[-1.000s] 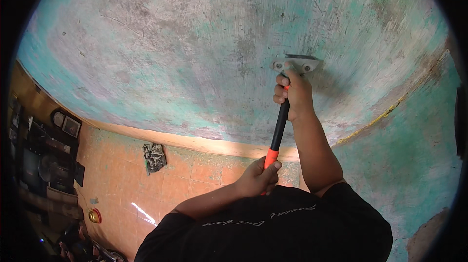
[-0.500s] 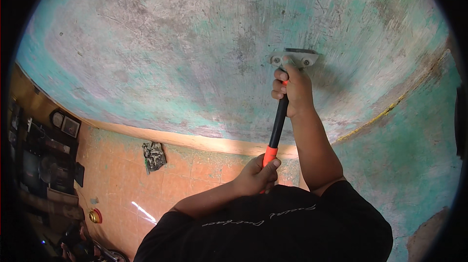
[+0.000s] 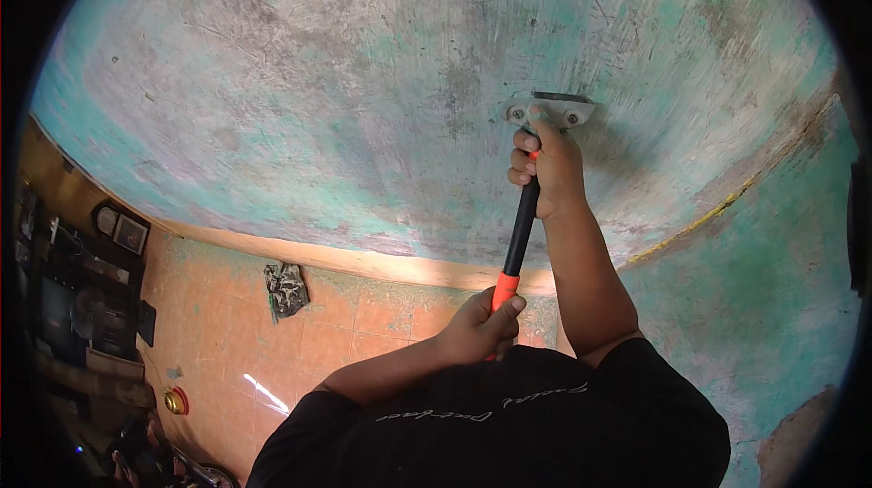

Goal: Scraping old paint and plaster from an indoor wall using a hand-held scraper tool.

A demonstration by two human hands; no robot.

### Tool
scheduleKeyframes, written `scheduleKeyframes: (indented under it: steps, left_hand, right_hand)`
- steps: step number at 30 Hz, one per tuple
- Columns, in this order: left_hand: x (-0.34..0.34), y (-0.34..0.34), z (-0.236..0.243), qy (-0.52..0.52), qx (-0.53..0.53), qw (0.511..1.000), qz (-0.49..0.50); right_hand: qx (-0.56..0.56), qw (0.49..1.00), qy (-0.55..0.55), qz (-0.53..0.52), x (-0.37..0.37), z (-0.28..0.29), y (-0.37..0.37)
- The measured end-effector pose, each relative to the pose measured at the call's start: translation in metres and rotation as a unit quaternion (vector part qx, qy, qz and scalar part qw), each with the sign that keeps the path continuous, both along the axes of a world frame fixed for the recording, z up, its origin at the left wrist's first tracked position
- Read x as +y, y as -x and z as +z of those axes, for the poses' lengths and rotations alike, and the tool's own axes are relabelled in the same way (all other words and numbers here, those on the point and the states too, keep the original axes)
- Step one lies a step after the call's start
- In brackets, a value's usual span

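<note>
While my right hand (image 3: 549, 170) wraps tight around the top of the long handle (image 3: 520, 234), my left hand (image 3: 477, 329) squeezes the orange bottom end of it. Both hands are closed on the same tool, a scraper (image 3: 551, 110). Its metal head sits just past my right fingers and presses flat on the big wall (image 3: 318, 107). The handle runs in a straight line from my left hand, close to my chest, up and a little to the right, out to the head. So the right hand is the one nearer to the head, and the left hand is far back from it. The wall is grey with patches of green paint. Far off to the left I see an orange tiled floor (image 3: 236, 325) with a dark crumpled rag (image 3: 286, 288) on it.
</note>
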State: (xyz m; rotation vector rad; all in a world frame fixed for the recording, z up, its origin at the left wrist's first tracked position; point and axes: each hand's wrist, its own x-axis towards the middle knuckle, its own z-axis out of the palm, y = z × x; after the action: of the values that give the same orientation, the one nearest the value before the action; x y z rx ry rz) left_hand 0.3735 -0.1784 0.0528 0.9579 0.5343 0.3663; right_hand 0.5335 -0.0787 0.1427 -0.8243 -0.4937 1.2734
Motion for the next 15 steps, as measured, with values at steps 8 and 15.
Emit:
scheduleKeyframes:
  steps: [8, 15]
  left_hand:
    - [0.005, 0.000, 0.012, -0.011, -0.006, 1.000, 0.000]
    - [0.001, -0.001, 0.009, -0.022, 0.008, 1.000, -0.001]
  right_hand:
    - [0.008, 1.000, -0.011, -0.004, 0.002, 0.003, -0.003]
    - [0.014, 1.000, -0.014, 0.001, 0.000, 0.005, -0.005]
